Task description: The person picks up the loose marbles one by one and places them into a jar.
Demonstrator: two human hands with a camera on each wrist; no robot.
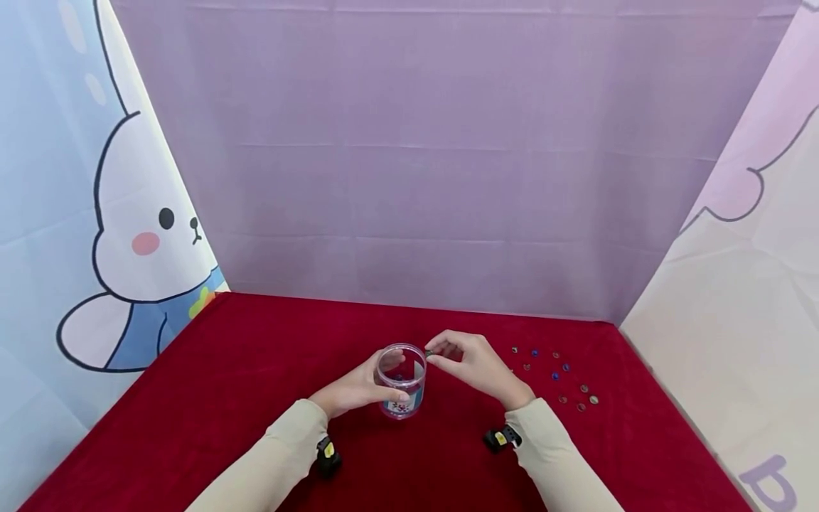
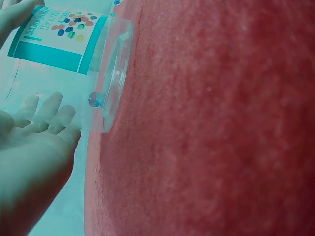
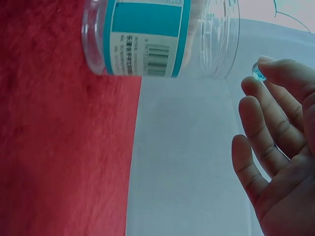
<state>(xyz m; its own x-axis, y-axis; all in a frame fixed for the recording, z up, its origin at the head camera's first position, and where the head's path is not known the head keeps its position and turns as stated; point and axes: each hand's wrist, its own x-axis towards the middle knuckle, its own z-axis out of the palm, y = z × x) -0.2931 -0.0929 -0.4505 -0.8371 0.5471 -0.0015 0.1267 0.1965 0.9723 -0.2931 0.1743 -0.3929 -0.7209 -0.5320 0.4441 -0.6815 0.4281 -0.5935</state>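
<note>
A clear plastic jar (image 1: 412,400) with a printed label stands upright and lidless on the red cloth, or just above it. My left hand (image 1: 355,390) holds it from the left side, thumb in front and fingers behind. Near the jar's bottom, a marble (image 2: 96,99) shows through the wall in the left wrist view. To the right of the rim, my right hand (image 1: 476,364) pinches a clear glass marble (image 3: 258,72) with a bluish-green swirl between thumb and fingertip. That marble is outside the jar, level with its opening.
Several loose marbles (image 1: 555,376) lie scattered on the red tablecloth (image 1: 269,355) to the right of my right hand. A purple cloth backdrop (image 1: 409,178) rises behind the table, with printed curtains (image 1: 147,235) at the sides.
</note>
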